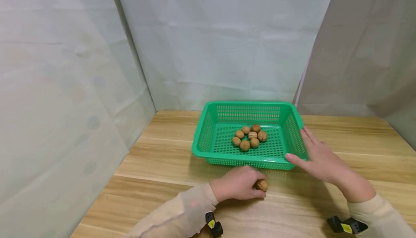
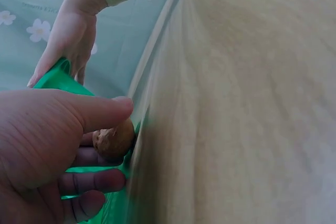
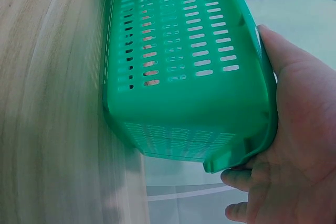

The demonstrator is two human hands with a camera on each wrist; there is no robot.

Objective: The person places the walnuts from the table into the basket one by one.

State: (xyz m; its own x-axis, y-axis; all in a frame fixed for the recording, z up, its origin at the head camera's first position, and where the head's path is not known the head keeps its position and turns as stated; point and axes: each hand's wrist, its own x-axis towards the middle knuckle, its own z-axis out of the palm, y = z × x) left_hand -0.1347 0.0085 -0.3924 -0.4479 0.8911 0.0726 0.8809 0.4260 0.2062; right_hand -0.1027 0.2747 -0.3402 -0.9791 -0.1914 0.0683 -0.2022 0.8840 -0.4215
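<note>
While the wooden table (image 1: 169, 165) bears a green basket (image 1: 208, 137) toward its far side, the right hand (image 1: 320, 158) lies spread against its right near corner; just near of the basket, the left hand (image 1: 238, 187) pinches a walnut (image 1: 261, 185) on the table.

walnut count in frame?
8: seven clustered in the green plastic basket, centred on; one brown walnut gripped by the left hand on the wooden table.
</note>
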